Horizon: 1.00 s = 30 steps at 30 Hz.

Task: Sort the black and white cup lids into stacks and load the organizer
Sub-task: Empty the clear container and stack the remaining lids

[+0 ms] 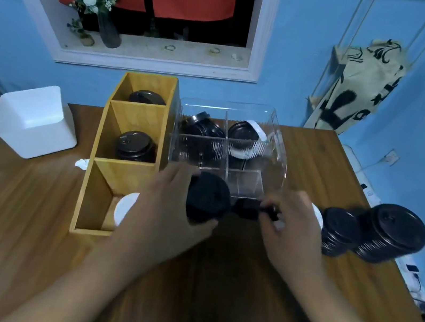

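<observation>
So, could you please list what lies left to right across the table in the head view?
White plastic stand, wooden organizer, left hand gripping a black lid stack, right hand pinching a black lid, shorter black lid stack, taller black lid stack.

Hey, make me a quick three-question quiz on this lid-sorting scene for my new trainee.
1. True or false: the wooden organizer holds white lids in its middle compartment.
2. The left hand grips: A) a black lid stack; B) a white lid; C) a vase.
3. How many black stacks stand free on the table, right of the right hand?
Key: 1 false; 2 A; 3 two.
</observation>
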Each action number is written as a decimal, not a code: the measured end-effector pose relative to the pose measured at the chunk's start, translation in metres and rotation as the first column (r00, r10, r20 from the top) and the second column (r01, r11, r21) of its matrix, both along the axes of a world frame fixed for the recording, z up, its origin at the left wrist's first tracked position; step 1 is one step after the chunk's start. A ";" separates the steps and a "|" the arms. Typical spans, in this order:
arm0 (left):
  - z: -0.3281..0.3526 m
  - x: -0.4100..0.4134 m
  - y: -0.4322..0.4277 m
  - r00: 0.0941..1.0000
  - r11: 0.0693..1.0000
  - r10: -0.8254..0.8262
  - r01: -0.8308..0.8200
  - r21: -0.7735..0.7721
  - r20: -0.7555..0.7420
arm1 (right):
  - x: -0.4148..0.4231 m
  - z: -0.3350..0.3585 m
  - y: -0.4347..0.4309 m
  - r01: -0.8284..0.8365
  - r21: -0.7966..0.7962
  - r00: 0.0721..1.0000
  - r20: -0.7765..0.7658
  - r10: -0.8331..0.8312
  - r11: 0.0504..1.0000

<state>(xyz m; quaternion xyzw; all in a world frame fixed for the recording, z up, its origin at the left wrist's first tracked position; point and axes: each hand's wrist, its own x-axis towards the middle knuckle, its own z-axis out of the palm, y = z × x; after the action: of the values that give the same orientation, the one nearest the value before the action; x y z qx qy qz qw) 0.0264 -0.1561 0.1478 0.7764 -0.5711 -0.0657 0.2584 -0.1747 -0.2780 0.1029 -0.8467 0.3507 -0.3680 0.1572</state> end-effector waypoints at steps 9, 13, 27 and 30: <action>-0.107 -0.041 0.060 0.995 0.984 -0.001 0.019 0.177 -0.102 | -0.051 -0.092 0.053 -0.211 -0.059 0.945 -0.268 0.189 0.976; -0.127 -0.039 0.067 0.996 0.989 -0.049 0.059 0.136 -0.073 | -0.063 -0.098 0.059 -0.224 0.046 0.934 -0.276 0.227 0.974; -0.102 -0.020 0.086 0.991 0.992 -0.047 0.061 0.110 -0.124 | -0.033 -0.075 0.052 -0.207 0.365 0.902 -0.289 0.322 0.908; -0.092 -0.019 0.081 0.979 0.992 -0.113 0.122 0.043 -0.167 | -0.028 -0.077 0.058 -0.250 0.488 0.923 -0.140 0.358 0.836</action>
<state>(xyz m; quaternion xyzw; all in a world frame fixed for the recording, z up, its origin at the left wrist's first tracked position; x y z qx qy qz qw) 0.0070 -0.0747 0.0556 0.7398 -0.5908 -0.1598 0.2793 -0.2029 -0.2197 0.0260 -0.8660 0.3036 -0.1457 0.3695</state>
